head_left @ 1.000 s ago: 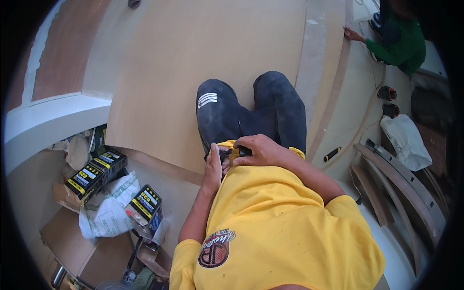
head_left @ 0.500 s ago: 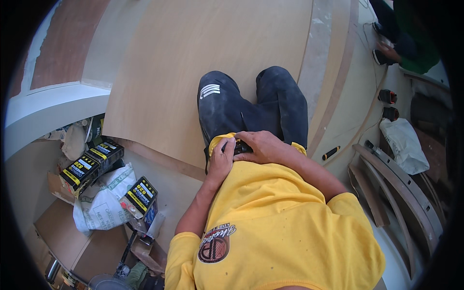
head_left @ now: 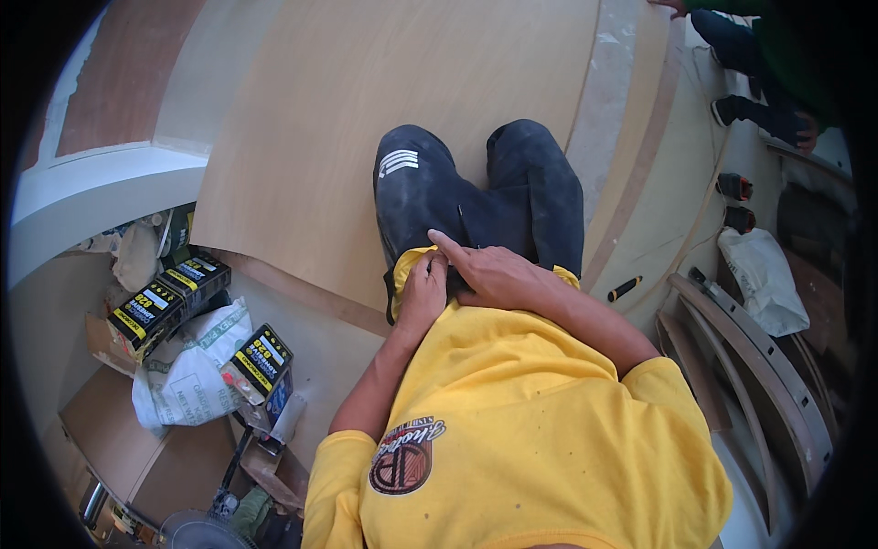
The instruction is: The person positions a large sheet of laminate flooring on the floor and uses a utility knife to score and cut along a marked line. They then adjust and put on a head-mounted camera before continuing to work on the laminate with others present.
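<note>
I kneel in dark trousers [head_left: 549,210] and a yellow T-shirt [head_left: 540,439]. At my waist, my left hand [head_left: 423,288] is closed, its fingers curled in at the lifted shirt hem. My right hand [head_left: 485,274] lies over it from the right, forefinger reaching across, other fingers bent underneath. Whatever the two hands grip is hidden behind them. Under my knees is a large pale plywood sheet [head_left: 357,82] with strips along its right side.
Black-and-yellow boxes [head_left: 160,311] and a white sack [head_left: 187,371] lie left. To the right are a yellow-black hand tool [head_left: 624,288], curved strips [head_left: 759,375], black-red tools [head_left: 732,188] and a white bag [head_left: 759,274]. A co-worker in green [head_left: 796,64] crouches upper right.
My hands have drawn closer together, the right moving over the left and covering the black item seen between them. The co-worker's hands and legs have shifted.
</note>
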`<act>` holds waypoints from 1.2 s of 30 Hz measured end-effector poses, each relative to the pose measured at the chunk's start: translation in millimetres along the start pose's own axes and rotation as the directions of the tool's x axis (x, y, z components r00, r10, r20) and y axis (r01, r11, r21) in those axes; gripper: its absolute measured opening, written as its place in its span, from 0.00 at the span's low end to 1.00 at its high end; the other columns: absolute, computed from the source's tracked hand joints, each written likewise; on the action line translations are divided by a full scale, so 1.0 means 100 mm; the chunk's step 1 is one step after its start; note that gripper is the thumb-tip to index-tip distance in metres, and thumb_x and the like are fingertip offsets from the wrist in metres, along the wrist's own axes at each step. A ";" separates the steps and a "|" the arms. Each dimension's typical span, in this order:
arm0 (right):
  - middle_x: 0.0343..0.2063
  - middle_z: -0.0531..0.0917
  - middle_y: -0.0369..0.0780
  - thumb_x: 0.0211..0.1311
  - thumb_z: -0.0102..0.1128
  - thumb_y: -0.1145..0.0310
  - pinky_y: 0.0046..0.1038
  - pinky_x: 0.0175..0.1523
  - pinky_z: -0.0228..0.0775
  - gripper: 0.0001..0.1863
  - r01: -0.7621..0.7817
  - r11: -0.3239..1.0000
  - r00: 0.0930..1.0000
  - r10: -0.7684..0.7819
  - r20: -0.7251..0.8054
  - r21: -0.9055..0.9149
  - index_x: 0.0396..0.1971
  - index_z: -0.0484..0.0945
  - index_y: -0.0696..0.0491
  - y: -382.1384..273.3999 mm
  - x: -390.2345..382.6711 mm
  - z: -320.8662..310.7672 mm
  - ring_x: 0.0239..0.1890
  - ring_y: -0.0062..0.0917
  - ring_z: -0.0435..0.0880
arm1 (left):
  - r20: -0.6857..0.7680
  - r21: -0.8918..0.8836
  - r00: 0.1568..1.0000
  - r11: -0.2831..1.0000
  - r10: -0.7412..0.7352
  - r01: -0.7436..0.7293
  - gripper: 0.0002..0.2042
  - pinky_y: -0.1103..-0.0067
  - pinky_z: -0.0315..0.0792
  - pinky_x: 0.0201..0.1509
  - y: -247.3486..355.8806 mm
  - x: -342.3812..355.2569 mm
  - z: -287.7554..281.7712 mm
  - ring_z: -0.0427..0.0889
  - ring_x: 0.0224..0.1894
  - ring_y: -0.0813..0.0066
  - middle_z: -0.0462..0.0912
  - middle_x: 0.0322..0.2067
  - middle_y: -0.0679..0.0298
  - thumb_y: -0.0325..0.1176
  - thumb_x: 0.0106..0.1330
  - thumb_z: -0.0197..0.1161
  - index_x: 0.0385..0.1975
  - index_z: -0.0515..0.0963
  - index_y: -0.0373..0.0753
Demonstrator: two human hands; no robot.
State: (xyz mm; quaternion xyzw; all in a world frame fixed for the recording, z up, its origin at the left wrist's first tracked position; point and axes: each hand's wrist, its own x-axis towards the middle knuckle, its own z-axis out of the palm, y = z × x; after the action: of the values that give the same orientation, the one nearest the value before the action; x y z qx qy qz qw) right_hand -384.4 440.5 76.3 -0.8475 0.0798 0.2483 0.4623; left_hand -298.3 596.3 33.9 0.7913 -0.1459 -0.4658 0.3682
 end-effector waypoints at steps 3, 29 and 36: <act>0.47 0.81 0.57 0.49 0.68 0.71 0.43 0.51 0.75 0.54 0.032 0.997 0.995 -0.025 -0.100 0.074 0.74 0.44 0.58 0.13 0.09 0.09 0.47 0.52 0.82 | 0.034 0.123 0.999 0.992 -0.021 0.017 0.26 0.60 0.70 0.57 -0.11 0.10 0.07 0.77 0.55 0.42 0.80 0.50 0.42 0.52 0.78 0.40 0.54 0.75 0.34; 0.50 0.80 0.50 0.53 0.74 0.56 0.37 0.61 0.70 0.33 -0.078 0.972 0.959 0.134 -0.249 0.222 0.55 0.76 0.59 0.60 -0.51 -0.18 0.55 0.44 0.78 | -0.037 0.680 0.999 0.733 0.019 0.012 0.17 0.64 0.75 0.52 -0.45 -0.58 -1.44 0.83 0.42 0.53 0.85 0.39 0.52 0.37 0.63 0.67 0.47 0.80 0.34; 0.32 0.81 0.36 0.61 0.69 0.72 0.24 0.44 0.73 0.21 -0.235 0.925 0.769 0.365 -0.525 0.299 0.54 0.77 0.56 0.88 -0.70 0.07 0.36 0.21 0.79 | 0.718 0.503 0.436 0.837 -0.543 0.215 0.13 0.67 0.77 0.30 -0.93 -1.84 -1.20 0.84 0.26 0.60 0.85 0.28 0.57 0.32 0.64 0.59 0.43 0.79 0.30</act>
State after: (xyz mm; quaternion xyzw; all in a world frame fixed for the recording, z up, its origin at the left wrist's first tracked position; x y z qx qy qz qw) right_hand -479.4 390.1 42.5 -0.8030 0.3761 0.0437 0.4602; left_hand -303.7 819.4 119.0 0.5295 -0.1967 -0.8251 -0.0062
